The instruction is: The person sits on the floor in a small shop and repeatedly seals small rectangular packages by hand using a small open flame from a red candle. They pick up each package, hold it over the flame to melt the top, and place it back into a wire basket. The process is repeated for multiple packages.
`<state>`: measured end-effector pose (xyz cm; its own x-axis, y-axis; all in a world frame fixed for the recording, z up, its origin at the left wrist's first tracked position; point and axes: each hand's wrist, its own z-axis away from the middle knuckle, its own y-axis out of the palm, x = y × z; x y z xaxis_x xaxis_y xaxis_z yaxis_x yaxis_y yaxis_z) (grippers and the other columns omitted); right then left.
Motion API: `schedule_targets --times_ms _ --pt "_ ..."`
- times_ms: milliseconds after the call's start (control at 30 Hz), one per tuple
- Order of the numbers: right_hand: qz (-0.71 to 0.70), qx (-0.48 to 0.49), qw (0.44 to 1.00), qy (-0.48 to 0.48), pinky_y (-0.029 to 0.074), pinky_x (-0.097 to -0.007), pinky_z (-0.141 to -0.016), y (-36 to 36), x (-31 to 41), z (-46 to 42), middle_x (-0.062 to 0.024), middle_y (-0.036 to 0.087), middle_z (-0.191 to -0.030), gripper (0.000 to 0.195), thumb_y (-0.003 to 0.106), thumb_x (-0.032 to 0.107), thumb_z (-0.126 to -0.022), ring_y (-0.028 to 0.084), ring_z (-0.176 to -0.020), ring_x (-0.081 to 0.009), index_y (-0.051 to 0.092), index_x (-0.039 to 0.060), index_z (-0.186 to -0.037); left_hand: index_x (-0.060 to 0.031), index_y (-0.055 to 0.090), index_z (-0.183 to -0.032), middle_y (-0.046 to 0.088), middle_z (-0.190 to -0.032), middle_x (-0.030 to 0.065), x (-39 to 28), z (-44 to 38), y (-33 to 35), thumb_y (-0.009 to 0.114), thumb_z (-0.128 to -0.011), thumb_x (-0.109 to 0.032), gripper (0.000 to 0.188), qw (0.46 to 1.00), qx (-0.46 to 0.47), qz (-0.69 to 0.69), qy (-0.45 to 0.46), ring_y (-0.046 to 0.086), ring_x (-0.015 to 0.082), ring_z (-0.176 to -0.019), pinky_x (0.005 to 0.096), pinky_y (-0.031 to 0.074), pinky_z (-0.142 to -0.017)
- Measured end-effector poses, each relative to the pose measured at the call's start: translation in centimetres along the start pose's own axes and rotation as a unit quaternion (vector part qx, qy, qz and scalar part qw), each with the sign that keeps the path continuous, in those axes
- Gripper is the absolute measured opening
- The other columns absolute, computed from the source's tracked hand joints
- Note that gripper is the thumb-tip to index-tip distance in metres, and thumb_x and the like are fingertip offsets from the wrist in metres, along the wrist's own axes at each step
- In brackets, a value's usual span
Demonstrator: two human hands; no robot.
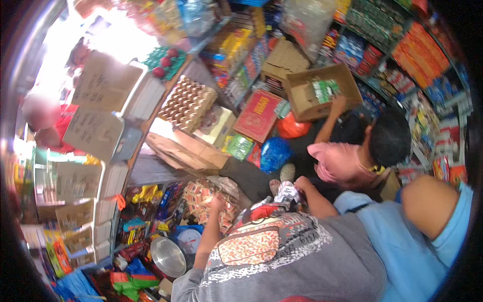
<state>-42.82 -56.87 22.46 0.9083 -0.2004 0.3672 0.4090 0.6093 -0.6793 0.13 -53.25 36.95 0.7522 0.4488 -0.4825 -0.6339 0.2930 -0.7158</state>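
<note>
My left hand (217, 204) reaches over an open sack (237, 192) full of small orange-and-white packets (200, 204). It touches the packets, but blur hides whether its fingers hold one. My right hand (303, 184) rests by my patterned trousers (285, 194), its fingers curled and partly hidden. A patterned waist bag (249, 245) lies across the front of my grey shirt (332, 260). Left of my left forearm are a round metal scale pan (168, 256) and a blue scale (189, 239) with a white dial.
A person in a pink shirt (336, 162) reaches into an open cardboard box (302, 92) holding green packs (325, 90). Someone in light blue (400, 241) is close at right. Egg trays (186, 102), a red carton (258, 115) and a blue bag (275, 154) stand ahead. Stocked shelves (377, 26) surround the floor.
</note>
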Motion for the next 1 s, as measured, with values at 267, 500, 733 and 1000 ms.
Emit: schedule_targets --times_ms 267,500,733,1000 --pt "0.156 -0.043 0.951 -0.264 0.048 -0.0448 -0.066 5.0 5.6 -3.6 -0.0191 0.064 -0.079 0.021 0.061 0.023 -0.070 0.062 -0.072 -0.0350 0.068 0.0042 -0.073 -0.0038 0.041 -0.127 0.040 -0.130 0.0158 -12.7 -6.0 -19.5 0.061 -0.078 -0.007 0.053 0.933 -0.273 -0.025 0.233 0.043 0.0286 -0.116 0.0387 0.035 -0.096" --pt "-0.128 -0.027 0.991 0.025 0.047 -0.0435 -0.063 1.8 8.0 5.0 -0.0194 0.063 -0.077 0.020 0.059 0.022 -0.071 0.061 -0.069 -0.0335 0.067 0.0031 -0.073 -0.0071 0.040 -0.131 0.036 -0.137 0.0104 -30.6 7.3 -20.1 0.074 -0.065 -0.017 0.075 0.838 0.082 0.170 0.512 0.035 0.0258 -0.125 0.0390 0.031 -0.100" --pt "-0.188 -0.069 0.980 -0.013 0.046 -0.0425 -0.063 0.1 12.5 15.3 -0.0197 0.063 -0.077 0.021 0.058 0.021 -0.072 0.061 -0.068 -0.0329 0.066 0.0022 -0.076 -0.0053 0.030 -0.134 0.021 -0.141 0.0245 -43.5 24.6 -18.3 0.084 -0.043 -0.032 0.110 0.507 0.163 0.226 0.816 0.022 0.0375 -0.130 0.0489 0.021 -0.104" --pt "-0.233 -0.211 0.944 -0.095 0.045 -0.0405 -0.064 -4.4 17.6 27.8 -0.0203 0.062 -0.077 0.024 0.055 0.022 -0.076 0.061 -0.070 -0.0324 0.065 -0.0001 -0.080 -0.0011 0.038 -0.130 0.042 -0.128 0.0213 -46.1 27.7 -15.9 0.057 -0.064 0.006 0.069 0.446 0.045 0.239 0.861 0.043 0.0343 -0.118 0.0396 0.035 -0.098"
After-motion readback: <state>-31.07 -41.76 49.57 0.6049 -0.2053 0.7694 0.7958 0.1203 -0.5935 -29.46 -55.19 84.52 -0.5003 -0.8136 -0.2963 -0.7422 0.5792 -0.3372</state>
